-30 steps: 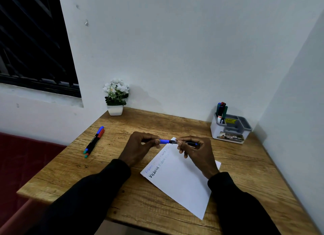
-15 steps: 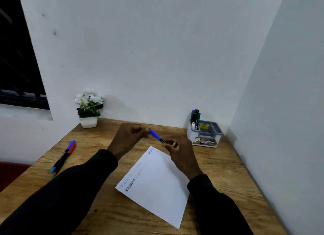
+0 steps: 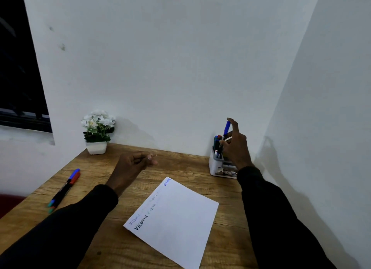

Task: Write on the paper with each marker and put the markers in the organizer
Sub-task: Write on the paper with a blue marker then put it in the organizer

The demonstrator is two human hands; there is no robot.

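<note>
A: Right hand (image 3: 235,148) is at the far right corner of the table (image 3: 181,164). Its grip is clamped on the blue marker (image 3: 227,129), thumb and fingertips pinching the barrel, one finger raised beside the cap.

B: The marker stands nearly upright, cap on top. Its lower end is down in the tall compartment of the organizer (image 3: 214,166), the one on its left side.

A: It has company! Other markers (image 3: 217,140) stand in that same compartment, with blue, green and red tops showing.

B: Does the blue one reach the bottom? I can't tell, because the hand and the compartment wall hide its lower end.

A: And the left hand (image 3: 131,165)?

B: It's out over the middle of the table, toward the far edge. Fingers loosely curled, grip holding nothing.

A: The paper (image 3: 178,220) lies turned at an angle toward the near edge, between the two sleeves. Words run along its left side in black, pale and blue ink.

B: Near the left edge, two markers (image 3: 64,188) lie side by side, touching, one blue-capped and one red. A potted plant (image 3: 98,132) with white flowers sits in the far left corner.
</note>
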